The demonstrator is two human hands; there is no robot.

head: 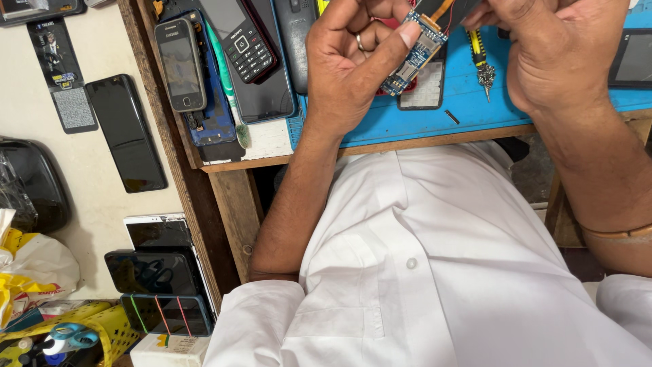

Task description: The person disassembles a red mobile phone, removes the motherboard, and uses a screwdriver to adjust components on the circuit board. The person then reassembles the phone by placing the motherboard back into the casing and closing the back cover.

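Blue work mat (435, 115) under hands, circuit board (415, 54) top cut off

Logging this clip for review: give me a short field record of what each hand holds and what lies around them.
left hand: left hand pinches a small blue circuit board with thumb and fingers
right hand: right hand holds the board's upper end; its grip is partly cut off by the frame
surface: blue work mat on a wooden bench
near hands: screwdriver on the mat
left of mat: several old phones
clothing: white shirt
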